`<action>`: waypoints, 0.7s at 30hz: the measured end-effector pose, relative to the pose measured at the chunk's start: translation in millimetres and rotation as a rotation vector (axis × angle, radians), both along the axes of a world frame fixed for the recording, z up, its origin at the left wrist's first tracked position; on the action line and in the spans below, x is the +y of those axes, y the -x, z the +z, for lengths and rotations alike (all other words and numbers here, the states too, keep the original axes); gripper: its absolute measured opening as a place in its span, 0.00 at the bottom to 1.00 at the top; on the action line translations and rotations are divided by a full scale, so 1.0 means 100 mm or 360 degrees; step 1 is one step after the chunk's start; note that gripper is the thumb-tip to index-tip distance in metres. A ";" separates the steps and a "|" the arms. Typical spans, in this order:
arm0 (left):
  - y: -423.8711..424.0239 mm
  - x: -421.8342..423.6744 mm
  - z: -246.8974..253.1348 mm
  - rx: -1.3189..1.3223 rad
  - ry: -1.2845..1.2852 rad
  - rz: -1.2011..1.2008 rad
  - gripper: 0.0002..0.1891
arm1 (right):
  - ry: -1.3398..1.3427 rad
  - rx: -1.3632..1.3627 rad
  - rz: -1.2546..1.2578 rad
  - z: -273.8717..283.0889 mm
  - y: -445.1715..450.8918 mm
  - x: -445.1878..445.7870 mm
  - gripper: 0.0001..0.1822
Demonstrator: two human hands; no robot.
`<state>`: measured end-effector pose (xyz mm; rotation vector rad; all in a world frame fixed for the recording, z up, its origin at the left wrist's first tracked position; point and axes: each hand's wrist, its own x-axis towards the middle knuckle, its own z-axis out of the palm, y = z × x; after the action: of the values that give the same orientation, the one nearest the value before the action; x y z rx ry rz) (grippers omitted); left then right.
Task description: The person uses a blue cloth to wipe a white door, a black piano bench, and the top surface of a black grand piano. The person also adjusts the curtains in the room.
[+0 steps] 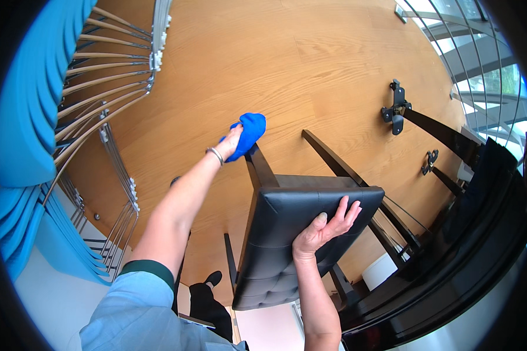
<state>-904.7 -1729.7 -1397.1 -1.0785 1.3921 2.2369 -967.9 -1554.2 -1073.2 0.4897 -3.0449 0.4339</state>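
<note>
A piano bench point(272, 245) with a black tufted leather-like seat and dark wooden legs fills the middle of the view. It looks tilted, though the wide lens makes this hard to judge. My left hand point(232, 139), with a metal bangle at the wrist, is wrapped in a blue cloth point(254, 131). The cloth lies against the end of one bench leg point(260, 164). Fingers spread, my right hand point(327, 228) rests on the seat near its far edge. Another bench leg point(327, 151) reaches out to the right of the cloth.
Stacked blue chairs point(28, 105) with metal frames stand along the left. A glossy black grand piano point(448, 263) takes up the right, its legs on black casters point(395, 107). Wooden flooring point(263, 57) runs ahead toward a wire railing point(474, 57). A dark shoe point(214, 277) shows below.
</note>
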 end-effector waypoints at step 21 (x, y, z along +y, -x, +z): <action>1.37 -0.02 2.31 0.0731 -0.0162 -0.1886 0.37 | -0.0086 0.0005 -0.0131 -0.02 0.00 0.02 0.30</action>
<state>-1041.5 -1731.4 -1166.2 0.3446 1.4525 1.5905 -968.4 -1551.7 -1075.6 0.3650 -3.0673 0.3476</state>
